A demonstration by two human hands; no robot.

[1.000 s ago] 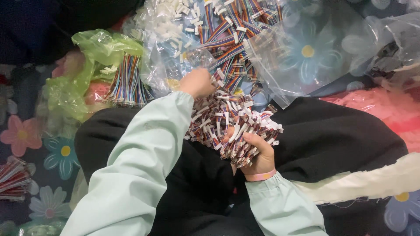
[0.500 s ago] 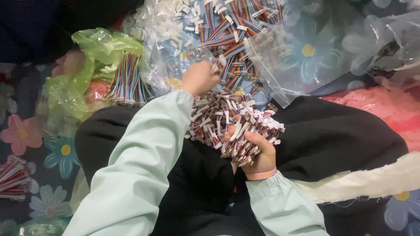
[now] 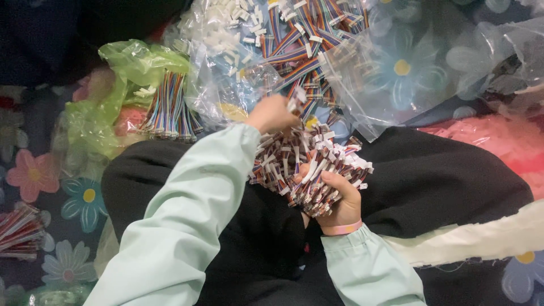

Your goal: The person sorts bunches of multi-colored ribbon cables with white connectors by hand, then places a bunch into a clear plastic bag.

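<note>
On the lap, against the black cloth (image 3: 453, 175) that covers the knees, the right hand (image 3: 340, 198) is curled tight around a thick bundle of short rainbow wire harnesses (image 3: 306, 170) with white plugs, far too many to count. Over the last second this hand has hardly moved, and the bundle sits where it was. The left hand (image 3: 272, 113) has changed: a second ago it rested at the top of the bundle, and now it has lifted a little toward the clear bag of harnesses (image 3: 306, 51). Its fingers are pinched together around what looks like one white-tipped piece (image 3: 297, 102), though motion blur hides the grip. I judge that single harnesses are being gathered one at a time into the held bundle, and this is another pick in progress.

Counted: two hands, both in pale green sleeves; one pink band on the right wrist. One clear bag lies open at the far edge of the lap, with loose white connectors (image 3: 221, 34) beside it. One green bag (image 3: 130, 68) at the far left holds a tidy bundle of ribbon cables (image 3: 170, 110). At the left edge of the flowered mat (image 3: 51, 175) lies another small heap of wires (image 3: 20, 229).
</note>
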